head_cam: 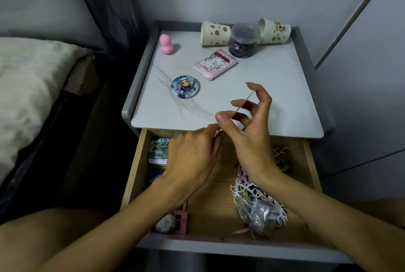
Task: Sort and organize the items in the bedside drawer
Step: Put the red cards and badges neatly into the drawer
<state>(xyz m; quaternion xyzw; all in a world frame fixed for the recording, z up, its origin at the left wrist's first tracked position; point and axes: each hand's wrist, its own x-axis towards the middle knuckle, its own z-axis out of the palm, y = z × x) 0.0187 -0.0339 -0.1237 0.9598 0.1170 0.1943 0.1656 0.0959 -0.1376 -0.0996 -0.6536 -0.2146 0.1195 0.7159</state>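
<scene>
Both hands meet on a thin stick (242, 105): the right hand (249, 133) pinches its middle, and the left hand (192, 157) curls round its lower end (tip hidden). Below them lies the open drawer (135, 162), with a white tangle (258, 201) under the right wrist. Beyond the fingers, a round badge (185, 86) rests on the nightstand top (285, 96).

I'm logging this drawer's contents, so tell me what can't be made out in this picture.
Head view:
thin stick: lower end hidden by the left hand; the right hand pinches its middle.
patterned packs in the drawer, left side: mostly covered by the left hand and forearm.
white tangle on the right: blurred, partly under the right wrist; pieces indistinct.
lidded jar: dark contents too small to identify.
</scene>
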